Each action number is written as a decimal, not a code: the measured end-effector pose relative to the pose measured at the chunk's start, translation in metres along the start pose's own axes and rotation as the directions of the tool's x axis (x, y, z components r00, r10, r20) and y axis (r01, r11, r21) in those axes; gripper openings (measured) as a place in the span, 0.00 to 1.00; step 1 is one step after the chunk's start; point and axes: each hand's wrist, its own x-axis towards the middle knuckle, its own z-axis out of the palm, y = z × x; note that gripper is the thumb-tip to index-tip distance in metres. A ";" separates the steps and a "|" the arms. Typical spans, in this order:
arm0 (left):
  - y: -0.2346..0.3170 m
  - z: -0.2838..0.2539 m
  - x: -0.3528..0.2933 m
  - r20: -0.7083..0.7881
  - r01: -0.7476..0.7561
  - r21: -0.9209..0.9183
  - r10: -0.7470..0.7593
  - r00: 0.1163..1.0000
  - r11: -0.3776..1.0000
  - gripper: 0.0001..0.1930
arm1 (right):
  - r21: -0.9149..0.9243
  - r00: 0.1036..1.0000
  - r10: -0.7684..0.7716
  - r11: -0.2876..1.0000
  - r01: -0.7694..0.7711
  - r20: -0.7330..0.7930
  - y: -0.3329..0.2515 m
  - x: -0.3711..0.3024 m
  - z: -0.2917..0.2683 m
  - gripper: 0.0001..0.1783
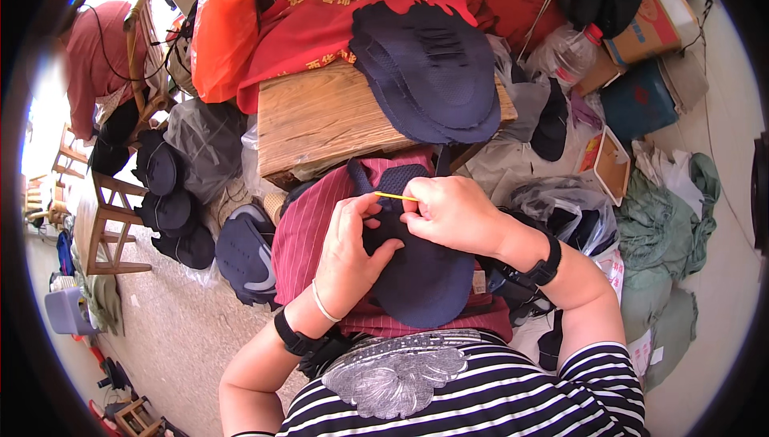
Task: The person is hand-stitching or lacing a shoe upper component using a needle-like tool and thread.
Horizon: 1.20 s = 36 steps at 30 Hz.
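A dark navy sole-shaped piece [424, 289] lies across my lap, its far part under my hands. My right hand [452, 213] is closed round a thin yellow stick [394, 196] that points left; whether its tip has a hook is too small to tell. Bent fingers of my left hand [348, 237] meet the stick's left end at the far part of the sole piece, with the thumb stretched over the piece. Beyond my hands, several similar navy sole pieces [432, 68] lie stacked on a wooden stool-like block [320, 120].
A striped maroon cloth [308, 241] covers my lap. Left of it lie finished-looking dark slippers [172, 209] and a grey-edged pair [247, 253]. An orange bag [227, 32] hangs beyond. Green cloth [661, 225] and a cardboard box [645, 28] are right. Another person [100, 52] is far left.
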 end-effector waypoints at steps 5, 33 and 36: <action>0.004 -0.001 0.003 0.011 0.034 0.014 -0.034 0.999 0.999 0.39 | 0.056 0.994 0.106 0.993 -0.107 0.022 0.002 -0.011 -0.010 0.09; 0.011 0.005 0.021 0.046 0.180 0.045 -0.182 0.982 0.983 0.14 | 0.474 0.949 0.314 0.840 -0.264 -0.029 0.086 -0.050 -0.010 0.08; 0.016 0.008 0.023 0.096 0.241 -0.079 -0.233 0.968 0.967 0.14 | 0.492 0.918 0.395 0.807 -0.326 -0.041 0.090 -0.058 -0.022 0.09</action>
